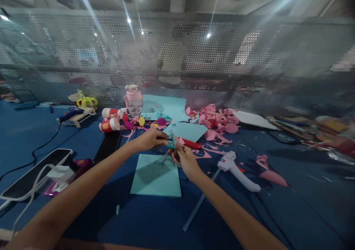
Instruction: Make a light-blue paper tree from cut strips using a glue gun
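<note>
My left hand (153, 139) has its fingers pinched on one end of a small teal paper strip (171, 146). Close beside it, my right hand (185, 156) is closed at the strip's other end, with thumb and fingers together. Grey curved shapes (168, 161) show under the right fingers; I cannot tell what they are. A folded-looking light teal sheet (155, 179) lies flat below both hands. Just behind the right hand is a long red object (191, 143), partly hidden. Another teal sheet (191, 131) lies behind the hands.
A white glue gun (238, 172) with a long glue stick (201, 203) lies at right. Pink paper scraps (213, 118) heap behind. A clear bottle (134, 104), red-white containers (109, 125), dark phone (107, 146) and white-edged power bank-like slab (36, 172) are left. A perforated screen (155, 57) stands behind.
</note>
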A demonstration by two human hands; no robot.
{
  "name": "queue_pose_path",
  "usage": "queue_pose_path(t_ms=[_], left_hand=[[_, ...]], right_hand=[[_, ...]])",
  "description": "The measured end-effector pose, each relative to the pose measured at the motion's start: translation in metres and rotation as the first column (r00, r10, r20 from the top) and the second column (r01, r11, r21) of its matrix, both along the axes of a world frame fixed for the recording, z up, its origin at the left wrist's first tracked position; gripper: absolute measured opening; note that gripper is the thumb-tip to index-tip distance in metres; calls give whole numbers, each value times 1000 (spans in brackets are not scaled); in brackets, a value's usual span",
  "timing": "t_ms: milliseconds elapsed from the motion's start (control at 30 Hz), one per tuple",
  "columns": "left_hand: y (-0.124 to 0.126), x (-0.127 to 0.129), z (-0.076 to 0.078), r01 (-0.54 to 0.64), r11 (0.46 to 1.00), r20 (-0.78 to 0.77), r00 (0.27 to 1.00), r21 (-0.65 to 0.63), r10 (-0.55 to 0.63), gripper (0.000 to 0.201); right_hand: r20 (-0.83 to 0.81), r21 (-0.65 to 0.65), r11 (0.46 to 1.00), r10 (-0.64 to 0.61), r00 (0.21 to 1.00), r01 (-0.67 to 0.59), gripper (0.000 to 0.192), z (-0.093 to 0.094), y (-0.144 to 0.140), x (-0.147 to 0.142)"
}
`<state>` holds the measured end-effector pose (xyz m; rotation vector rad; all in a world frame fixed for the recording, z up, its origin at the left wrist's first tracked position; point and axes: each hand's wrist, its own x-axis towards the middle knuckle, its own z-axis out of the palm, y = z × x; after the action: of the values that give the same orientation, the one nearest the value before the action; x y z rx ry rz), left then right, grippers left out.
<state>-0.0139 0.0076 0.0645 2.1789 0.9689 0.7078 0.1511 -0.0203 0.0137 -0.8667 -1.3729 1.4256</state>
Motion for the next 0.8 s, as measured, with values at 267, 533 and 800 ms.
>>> queue_pose_path(t_ms=[267, 533, 800], left_hand=[[-1, 3, -1, -79, 997, -24, 997, 5, 79, 31], [0, 2, -7, -83, 995, 41, 996, -47, 85, 31], [5, -7, -2, -130, 968, -32, 990, 213, 140, 24]], right_hand=[[-35, 1, 999, 50, 998, -50, 45, -3, 1, -1], [23, 16, 1000, 20, 1000, -20, 42, -1, 0, 0], [21, 21, 999, -44, 999, 43, 40, 0, 0, 2]])
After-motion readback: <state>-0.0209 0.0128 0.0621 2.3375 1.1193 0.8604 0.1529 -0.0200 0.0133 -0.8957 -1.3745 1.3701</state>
